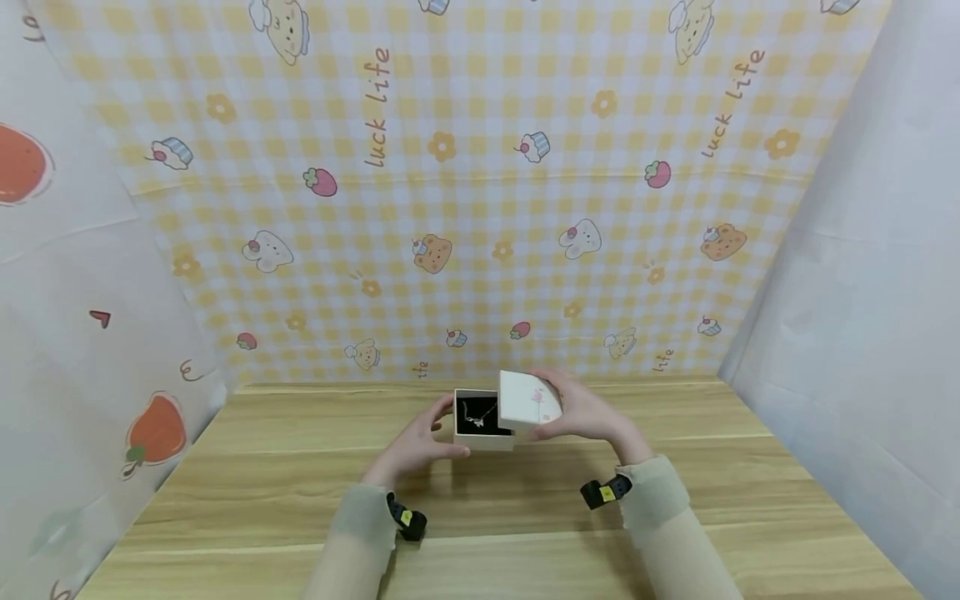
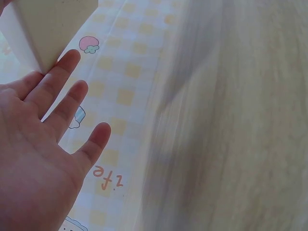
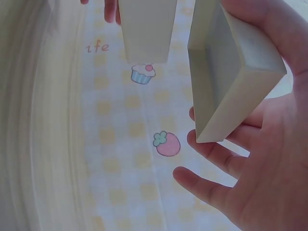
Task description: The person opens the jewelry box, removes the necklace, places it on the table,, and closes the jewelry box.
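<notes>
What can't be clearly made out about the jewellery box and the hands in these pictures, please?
Head view: the white lid hides the right part of the box base and any silver chain beneath it.
Head view: the pendant is too small for its shape to be certain.
Left wrist view: the top edge cuts off the box base.
Right wrist view: the top edge cuts off most of the left hand.

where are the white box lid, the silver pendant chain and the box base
white box lid (image 1: 527,401): head view, on its printed top
silver pendant chain (image 1: 477,422): head view, on its pendant
box base (image 1: 483,443): head view, on its front wall
</notes>
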Demonstrator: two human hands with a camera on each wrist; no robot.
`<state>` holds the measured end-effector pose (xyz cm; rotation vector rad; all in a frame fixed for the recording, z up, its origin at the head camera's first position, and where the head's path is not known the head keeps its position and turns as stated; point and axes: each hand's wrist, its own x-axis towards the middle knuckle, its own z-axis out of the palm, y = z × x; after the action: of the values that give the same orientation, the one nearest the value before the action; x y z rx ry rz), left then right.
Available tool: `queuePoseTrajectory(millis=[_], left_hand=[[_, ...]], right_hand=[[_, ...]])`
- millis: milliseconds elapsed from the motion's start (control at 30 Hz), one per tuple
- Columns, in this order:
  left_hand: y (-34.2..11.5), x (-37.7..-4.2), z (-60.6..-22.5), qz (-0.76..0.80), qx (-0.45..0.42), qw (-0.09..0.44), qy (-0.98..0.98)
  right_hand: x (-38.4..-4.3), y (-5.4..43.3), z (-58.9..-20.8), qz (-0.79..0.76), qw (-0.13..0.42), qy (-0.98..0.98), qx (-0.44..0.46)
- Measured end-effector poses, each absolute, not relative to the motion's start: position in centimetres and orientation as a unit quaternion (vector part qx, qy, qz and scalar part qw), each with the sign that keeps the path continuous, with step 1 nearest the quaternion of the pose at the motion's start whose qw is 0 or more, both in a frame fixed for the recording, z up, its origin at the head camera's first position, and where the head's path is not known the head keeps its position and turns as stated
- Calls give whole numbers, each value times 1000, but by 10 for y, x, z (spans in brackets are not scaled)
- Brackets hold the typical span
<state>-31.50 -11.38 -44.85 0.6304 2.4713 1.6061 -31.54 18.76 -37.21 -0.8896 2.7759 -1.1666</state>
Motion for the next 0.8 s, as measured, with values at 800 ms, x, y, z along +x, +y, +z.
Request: queuePoseTrajectory(millis=[800], left_hand=[[-116,-315,-449,533,199,64,820]], right_hand=[[-316,218,-374,-337,-13,900,-276]])
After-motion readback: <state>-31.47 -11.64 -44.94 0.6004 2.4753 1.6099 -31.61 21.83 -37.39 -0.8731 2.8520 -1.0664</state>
